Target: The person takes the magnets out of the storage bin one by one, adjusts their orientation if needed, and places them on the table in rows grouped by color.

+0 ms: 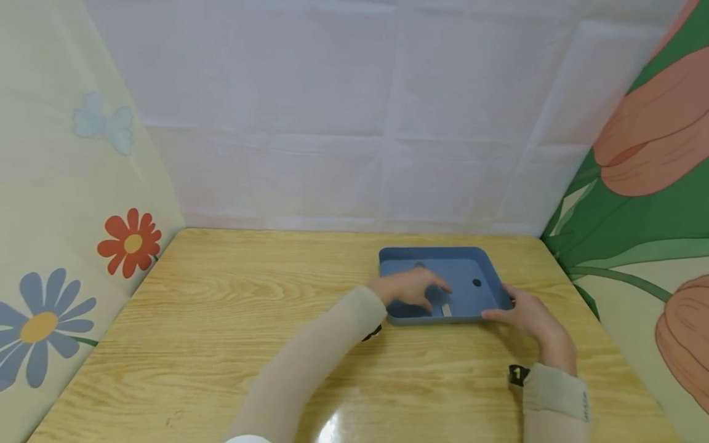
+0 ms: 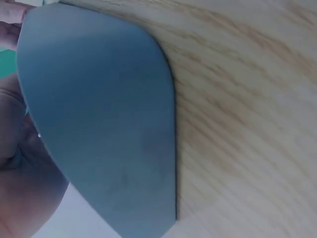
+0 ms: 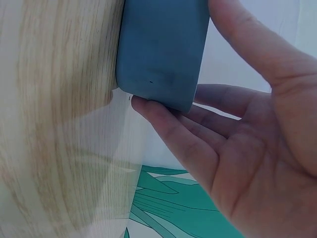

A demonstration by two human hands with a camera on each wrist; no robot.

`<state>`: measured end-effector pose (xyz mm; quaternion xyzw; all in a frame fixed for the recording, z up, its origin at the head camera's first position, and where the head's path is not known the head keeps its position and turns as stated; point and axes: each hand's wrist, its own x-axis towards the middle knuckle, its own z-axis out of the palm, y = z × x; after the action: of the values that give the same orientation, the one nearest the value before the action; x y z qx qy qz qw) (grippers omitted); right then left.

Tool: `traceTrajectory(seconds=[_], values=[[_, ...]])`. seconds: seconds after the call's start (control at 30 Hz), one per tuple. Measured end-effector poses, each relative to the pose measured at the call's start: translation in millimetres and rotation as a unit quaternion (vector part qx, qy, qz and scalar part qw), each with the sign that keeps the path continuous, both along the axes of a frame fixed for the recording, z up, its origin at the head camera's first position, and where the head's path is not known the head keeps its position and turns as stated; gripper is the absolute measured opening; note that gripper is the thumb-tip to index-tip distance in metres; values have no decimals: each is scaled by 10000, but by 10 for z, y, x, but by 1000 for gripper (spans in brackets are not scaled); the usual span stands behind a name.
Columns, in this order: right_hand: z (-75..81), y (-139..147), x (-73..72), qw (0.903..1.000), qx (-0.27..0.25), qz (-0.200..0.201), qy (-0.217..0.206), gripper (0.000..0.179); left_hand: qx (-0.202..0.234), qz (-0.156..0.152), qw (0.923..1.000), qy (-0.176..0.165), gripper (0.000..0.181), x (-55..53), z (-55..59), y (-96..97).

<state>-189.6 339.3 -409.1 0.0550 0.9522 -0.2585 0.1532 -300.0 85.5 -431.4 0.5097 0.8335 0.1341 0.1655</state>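
Observation:
A shallow blue tray (image 1: 460, 271) with rounded corners lies on the table. Inside it are a black disc (image 1: 477, 282), a small pale rectangular piece (image 1: 446, 310) and a dark round spot (image 1: 420, 265) partly behind a hand. My left hand (image 1: 408, 287) reaches over the tray's left side, index finger and thumb spread apart above the floor of the tray, with nothing visible between them. In the left wrist view the tray's wall (image 2: 109, 114) hides part of that hand. With thumb and fingers, my right hand (image 1: 526, 314) grips the tray's front right corner, which the right wrist view shows closely.
Around the tray spreads a wood-grain table (image 1: 249, 295). A white cloth (image 1: 332, 123) hangs behind it. Flower-printed panels stand along the left (image 1: 55, 184) and right (image 1: 626, 246) sides, the right one nearer to the tray.

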Motion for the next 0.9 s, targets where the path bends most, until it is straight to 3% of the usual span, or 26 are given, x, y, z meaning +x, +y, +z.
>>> traceTrajectory(seconds=[0.43, 0.77, 0.9], values=[[5, 40, 11, 10000, -10, 11, 21, 116, 124, -156, 9997, 116, 53, -29, -112, 175], [15, 16, -5, 10000, -7, 37, 34, 115, 455, -101, 9989, -70, 40, -83, -166, 186], [10, 16, -6, 10000, -34, 29, 11, 116, 441, -170, 9989, 27, 31, -78, -177, 199]])
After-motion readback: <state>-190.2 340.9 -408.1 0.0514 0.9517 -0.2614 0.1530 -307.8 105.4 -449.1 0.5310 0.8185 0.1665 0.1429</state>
